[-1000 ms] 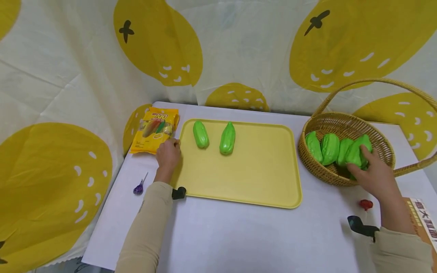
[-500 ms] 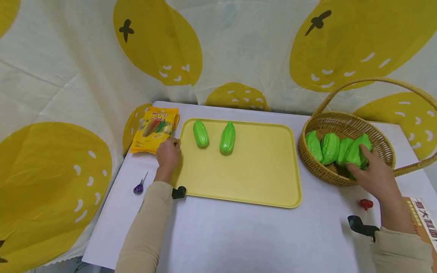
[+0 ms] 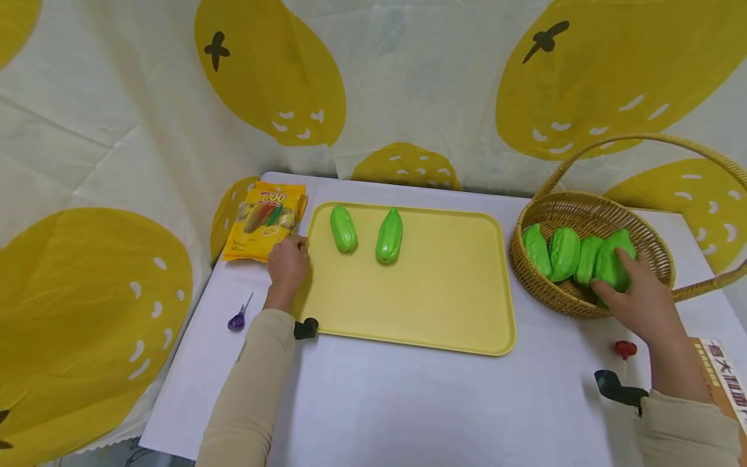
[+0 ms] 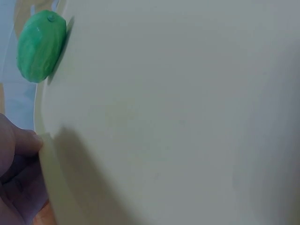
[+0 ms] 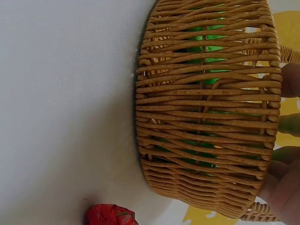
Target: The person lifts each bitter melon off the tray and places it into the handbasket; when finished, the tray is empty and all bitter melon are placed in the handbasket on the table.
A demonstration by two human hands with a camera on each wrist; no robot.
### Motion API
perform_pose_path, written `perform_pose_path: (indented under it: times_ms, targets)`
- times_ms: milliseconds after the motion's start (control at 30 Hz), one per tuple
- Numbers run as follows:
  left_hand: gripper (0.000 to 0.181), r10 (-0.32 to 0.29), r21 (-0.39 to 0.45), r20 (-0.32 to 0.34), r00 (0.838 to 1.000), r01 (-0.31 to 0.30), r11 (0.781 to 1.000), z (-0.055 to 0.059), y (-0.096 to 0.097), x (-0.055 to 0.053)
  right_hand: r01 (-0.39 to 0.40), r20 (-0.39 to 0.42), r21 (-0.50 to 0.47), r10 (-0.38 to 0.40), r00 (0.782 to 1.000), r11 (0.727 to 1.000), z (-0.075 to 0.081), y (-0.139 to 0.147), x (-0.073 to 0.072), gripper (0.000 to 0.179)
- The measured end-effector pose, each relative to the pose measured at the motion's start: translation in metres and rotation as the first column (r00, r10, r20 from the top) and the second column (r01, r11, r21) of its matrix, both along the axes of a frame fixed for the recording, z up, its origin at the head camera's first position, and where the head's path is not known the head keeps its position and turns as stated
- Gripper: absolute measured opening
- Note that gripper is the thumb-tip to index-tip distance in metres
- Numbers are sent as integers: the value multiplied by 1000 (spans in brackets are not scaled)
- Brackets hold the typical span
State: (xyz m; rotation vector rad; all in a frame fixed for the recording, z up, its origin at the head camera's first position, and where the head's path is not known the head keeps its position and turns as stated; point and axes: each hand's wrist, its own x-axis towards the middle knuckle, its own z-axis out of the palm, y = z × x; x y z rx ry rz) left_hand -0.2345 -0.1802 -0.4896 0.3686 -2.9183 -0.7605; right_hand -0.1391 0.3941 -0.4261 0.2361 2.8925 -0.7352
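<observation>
The white-covered table (image 3: 408,402) before you bears a yellow tray (image 3: 443,292), its rim pinched in your left fingers (image 3: 298,242). Just beyond them lies a yellow snack bag (image 3: 259,224); on your side of them, a purple lollipop (image 3: 236,322). Also on it, a wicker basket (image 3: 538,293) stands under your right fingers (image 3: 628,262), with a red lollipop (image 3: 625,350) nearer you than they are and a printed packet (image 3: 725,376) off to their right.

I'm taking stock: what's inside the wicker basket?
At least four green pieces lie in the wicker basket. The right hand and the pieces hide whatever lies beneath.
</observation>
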Motion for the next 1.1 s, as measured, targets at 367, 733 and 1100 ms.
perform_pose_path:
  times_ms: [367, 733, 1100]
  targets:
    - [25, 1, -2, -3, 1000, -1, 1000, 0, 0, -1, 19, -70, 45, -15, 997, 999, 5, -6, 0, 79]
    - [25, -2, 3, 8, 1000, 2, 1000, 1, 0, 0, 41, -127, 32, -36, 991, 999, 10, -18, 2, 78]
    - [26, -6, 12, 12, 1000, 6, 1000, 1, 1, 1, 52, -367, -110, -89, 926, 993, 15, -44, 2, 63]
